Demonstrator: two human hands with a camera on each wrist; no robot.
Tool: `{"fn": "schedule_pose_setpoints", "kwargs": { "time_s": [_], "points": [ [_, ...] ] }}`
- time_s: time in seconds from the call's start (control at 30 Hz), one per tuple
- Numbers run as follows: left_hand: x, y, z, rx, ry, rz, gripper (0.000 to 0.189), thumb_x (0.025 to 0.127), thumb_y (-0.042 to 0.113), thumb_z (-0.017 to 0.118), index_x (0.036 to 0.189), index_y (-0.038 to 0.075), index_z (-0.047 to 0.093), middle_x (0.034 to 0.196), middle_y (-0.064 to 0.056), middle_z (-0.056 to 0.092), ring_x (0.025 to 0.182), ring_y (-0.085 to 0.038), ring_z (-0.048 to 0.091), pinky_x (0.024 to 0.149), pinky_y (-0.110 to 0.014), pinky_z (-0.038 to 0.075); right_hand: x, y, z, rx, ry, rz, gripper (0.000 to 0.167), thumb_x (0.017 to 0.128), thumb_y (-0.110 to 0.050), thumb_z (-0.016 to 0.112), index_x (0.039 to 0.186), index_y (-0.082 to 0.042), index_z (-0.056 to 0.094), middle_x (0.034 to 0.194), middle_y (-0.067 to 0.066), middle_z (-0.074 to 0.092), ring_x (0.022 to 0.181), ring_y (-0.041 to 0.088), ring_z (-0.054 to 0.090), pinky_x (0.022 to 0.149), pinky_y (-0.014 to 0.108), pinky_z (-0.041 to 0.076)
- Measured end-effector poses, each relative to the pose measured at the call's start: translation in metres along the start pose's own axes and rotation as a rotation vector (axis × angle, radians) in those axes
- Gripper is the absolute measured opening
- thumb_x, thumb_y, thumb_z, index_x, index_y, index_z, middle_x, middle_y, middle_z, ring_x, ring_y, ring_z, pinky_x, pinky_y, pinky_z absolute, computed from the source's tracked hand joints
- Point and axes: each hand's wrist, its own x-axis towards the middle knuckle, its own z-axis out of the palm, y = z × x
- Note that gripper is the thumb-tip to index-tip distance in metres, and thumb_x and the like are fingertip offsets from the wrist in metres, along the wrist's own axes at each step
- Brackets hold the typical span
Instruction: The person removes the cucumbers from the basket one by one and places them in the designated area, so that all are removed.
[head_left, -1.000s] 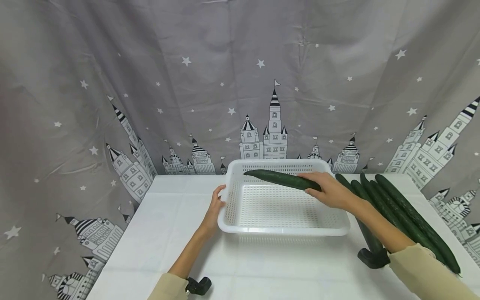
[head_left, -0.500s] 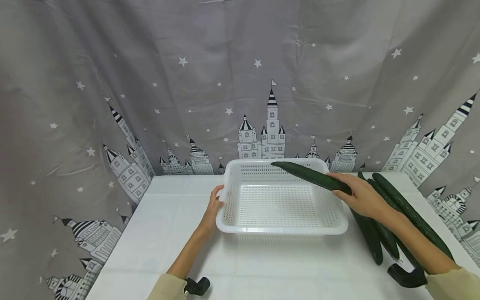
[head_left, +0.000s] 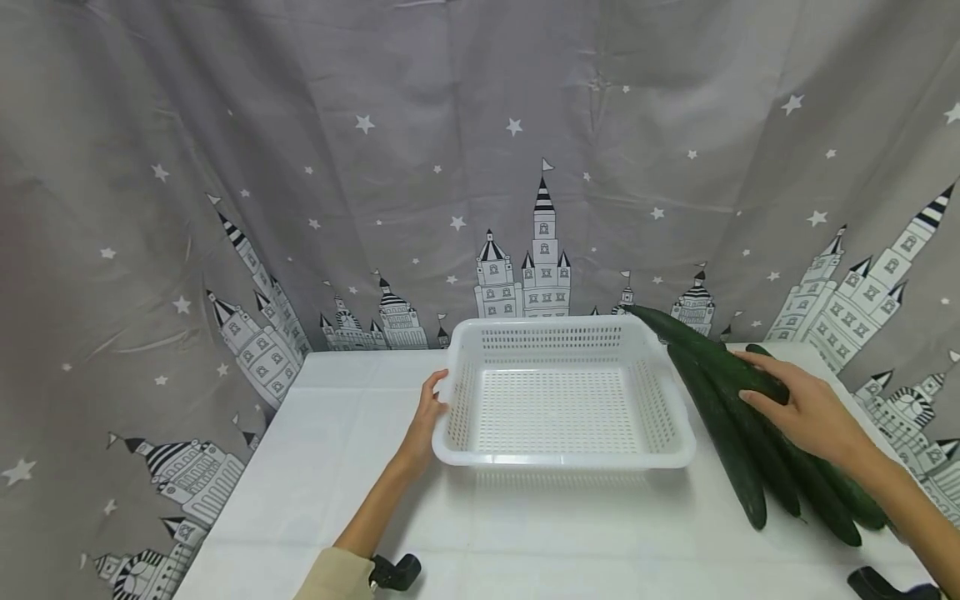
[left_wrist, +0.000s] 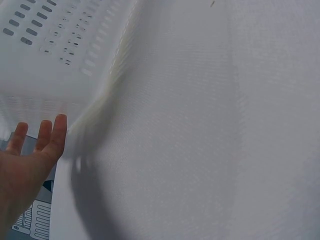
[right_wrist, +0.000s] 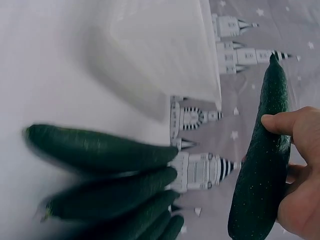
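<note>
A white perforated plastic basket point(head_left: 562, 461) stands on the white-covered table. My left hand point(head_left: 426, 425) touches its left side; in the left wrist view the fingers of that hand point(left_wrist: 35, 155) are fairly straight against the basket wall point(left_wrist: 55, 85). With thumb and fingers, my right hand point(head_left: 813, 408) grips a long dark green cucumber point(head_left: 693, 343) near one end. The cucumber is off the table, to the right of the basket. In the right wrist view, the held cucumber point(right_wrist: 260, 175) slants upward, with my thumb across it.
Several more cucumbers point(head_left: 720, 442) lie side by side on the table right of the basket, partly under the held one. A grey curtain point(head_left: 420, 167) printed with castles and stars hangs behind the table point(head_left: 360, 400).
My right hand has moved right with the cucumber, from over the basket to above the cucumbers on the table. My left hand and the basket have stayed in place.
</note>
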Motion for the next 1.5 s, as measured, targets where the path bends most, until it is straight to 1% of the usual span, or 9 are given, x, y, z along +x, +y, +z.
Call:
{"fn": "schedule_pose_setpoints", "kwargs": {
  "time_s": [0.13,0.33,0.47,0.73,0.8,0.93,1.07,1.23,1.5],
  "points": [
    [0.000,0.000,0.000,0.006,-0.001,-0.004,0.064,0.092,0.018,0.034,0.154,0.022,0.019,0.151,-0.016,0.028,0.132,-0.035,0.033,0.102,-0.049,0.029,-0.009,0.013,-0.011,0.000,0.014,0.070,0.053,0.094,-0.012,0.068,0.140,0.004,0.048,0.125,0.039,0.052,0.096,0.051,0.058,0.068,0.058,0.047],
    [-0.001,0.002,-0.001,0.020,-0.008,-0.010,0.064,0.093,0.020,0.033,0.155,0.023,0.018,0.148,-0.017,0.032,0.126,-0.034,0.039,0.099,-0.043,0.034,-0.020,0.029,-0.021,-0.042,0.030,0.178,0.055,0.094,-0.014,0.069,0.140,0.005,0.046,0.119,0.046,0.050,0.072,0.040,0.062,0.050,0.039,0.047],
    [-0.001,0.002,-0.001,0.013,-0.014,-0.014,0.063,0.094,0.020,0.032,0.155,0.024,0.018,0.147,-0.017,0.033,0.125,-0.034,0.040,0.098,-0.042,0.034,-0.029,0.043,-0.027,-0.082,0.039,0.249,0.060,0.095,-0.017,0.067,0.143,0.008,0.040,0.121,0.049,0.045,0.067,0.041,0.060,0.051,0.046,0.048],
    [-0.002,0.001,0.000,0.028,-0.018,-0.011,0.063,0.094,0.021,0.032,0.155,0.023,0.017,0.150,-0.016,0.029,0.130,-0.035,0.036,0.101,-0.047,0.032,-0.042,0.084,-0.028,-0.049,0.094,0.302,0.062,0.096,-0.012,0.064,0.146,0.009,0.035,0.122,0.049,0.044,0.089,0.058,0.052,0.056,0.051,0.047],
    [-0.002,0.001,0.000,0.027,-0.019,-0.011,0.063,0.093,0.021,0.032,0.155,0.023,0.017,0.151,-0.016,0.029,0.131,-0.035,0.035,0.101,-0.047,0.031,-0.046,0.094,-0.027,-0.044,0.093,0.328,0.063,0.098,-0.015,0.062,0.148,0.007,0.032,0.130,0.048,0.040,0.099,0.063,0.047,0.061,0.060,0.046],
    [-0.002,0.002,0.000,0.012,-0.024,-0.010,0.063,0.094,0.020,0.032,0.155,0.024,0.017,0.151,-0.016,0.030,0.129,-0.035,0.037,0.099,-0.043,0.033,-0.053,0.111,-0.024,-0.010,0.094,0.391,0.065,0.101,-0.019,0.058,0.153,0.002,0.025,0.143,0.046,0.027,0.118,0.068,0.033,0.077,0.075,0.035],
    [-0.002,0.002,-0.001,0.002,-0.025,-0.010,0.063,0.094,0.019,0.032,0.155,0.025,0.017,0.150,-0.016,0.031,0.127,-0.035,0.038,0.099,-0.042,0.034,-0.059,0.125,-0.024,0.044,0.095,0.464,0.067,0.103,-0.024,0.054,0.157,-0.006,0.017,0.148,0.044,0.019,0.129,0.068,0.019,0.086,0.079,0.026],
    [-0.001,0.002,0.000,0.005,-0.020,-0.013,0.063,0.094,0.019,0.032,0.155,0.024,0.017,0.153,-0.015,0.027,0.134,-0.035,0.032,0.104,-0.050,0.028,-0.065,0.141,-0.024,0.039,0.080,0.524,0.068,0.105,-0.026,0.049,0.156,-0.002,0.012,0.152,0.042,0.009,0.131,0.068,0.014,0.088,0.079,0.025],
    [-0.001,0.002,0.001,0.002,-0.008,-0.020,0.063,0.093,0.020,0.032,0.155,0.024,0.017,0.152,-0.016,0.029,0.133,-0.035,0.033,0.103,-0.049,0.030,-0.074,0.166,-0.010,0.024,0.007,0.614,0.068,0.106,-0.034,0.045,0.153,0.003,0.012,0.148,0.045,0.007,0.128,0.071,0.015,0.090,0.078,0.023]
  ]
}}
